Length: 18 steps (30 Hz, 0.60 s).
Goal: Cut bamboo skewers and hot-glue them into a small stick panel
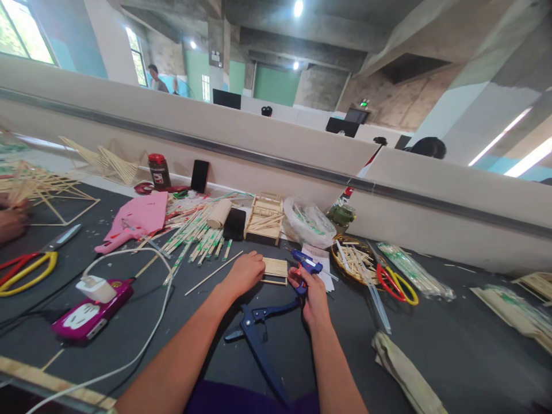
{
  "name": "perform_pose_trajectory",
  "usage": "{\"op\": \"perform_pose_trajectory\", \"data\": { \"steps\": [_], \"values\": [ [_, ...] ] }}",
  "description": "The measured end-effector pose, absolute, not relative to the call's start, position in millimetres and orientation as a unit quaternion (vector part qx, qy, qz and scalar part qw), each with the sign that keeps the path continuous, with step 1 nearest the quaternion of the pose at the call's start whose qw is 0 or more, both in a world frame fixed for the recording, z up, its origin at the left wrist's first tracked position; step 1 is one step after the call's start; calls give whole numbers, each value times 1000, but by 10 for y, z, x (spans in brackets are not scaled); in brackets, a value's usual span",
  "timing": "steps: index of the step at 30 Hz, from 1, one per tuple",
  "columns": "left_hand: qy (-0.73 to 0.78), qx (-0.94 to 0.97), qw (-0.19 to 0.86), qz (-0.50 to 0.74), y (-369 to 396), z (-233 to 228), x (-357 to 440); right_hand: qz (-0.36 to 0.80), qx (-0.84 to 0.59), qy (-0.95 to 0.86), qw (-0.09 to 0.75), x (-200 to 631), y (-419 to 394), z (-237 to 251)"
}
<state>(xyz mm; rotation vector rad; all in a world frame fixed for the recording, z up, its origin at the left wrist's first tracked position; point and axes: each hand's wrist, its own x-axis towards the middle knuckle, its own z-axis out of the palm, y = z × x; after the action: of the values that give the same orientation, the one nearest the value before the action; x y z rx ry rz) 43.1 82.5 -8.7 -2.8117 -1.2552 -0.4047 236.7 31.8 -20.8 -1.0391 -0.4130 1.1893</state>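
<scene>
My right hand [311, 294] grips a small blue glue gun [306, 265], its nozzle pointing left toward a flat raft of joined wooden sticks [276, 269] on the dark table. My left hand [245, 271] rests with curled fingers on the left edge of that raft, holding it down. Blue-handled cutters [259, 333] lie on the table between my forearms. A small stick-built frame [264, 217] stands just behind the raft.
Loose chopsticks [194, 236], a pink glue gun [118, 238], a magenta power bank [88, 313] with white cable, yellow-red scissors [26, 267] at left and another pair [397, 284] by a basket [353, 259] at right. Another person's hand [11, 221] works at far left. A partition wall [302, 167] runs behind.
</scene>
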Motion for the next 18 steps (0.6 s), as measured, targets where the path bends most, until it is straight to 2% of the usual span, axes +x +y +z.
{"op": "perform_pose_trajectory", "data": {
  "steps": [11, 15, 18],
  "values": [
    [-440, -887, -9, -142, 807, 46, 385, 522, -470, -195, 684, 2390, 309, -219],
    [-546, -823, -35, -154, 879, 115, 141, 527, -472, -181, 683, 2409, 308, -216],
    [-651, -744, -102, -112, 946, 133, -36, 531, -471, -177, 682, 2443, 308, -224]
  ]
}}
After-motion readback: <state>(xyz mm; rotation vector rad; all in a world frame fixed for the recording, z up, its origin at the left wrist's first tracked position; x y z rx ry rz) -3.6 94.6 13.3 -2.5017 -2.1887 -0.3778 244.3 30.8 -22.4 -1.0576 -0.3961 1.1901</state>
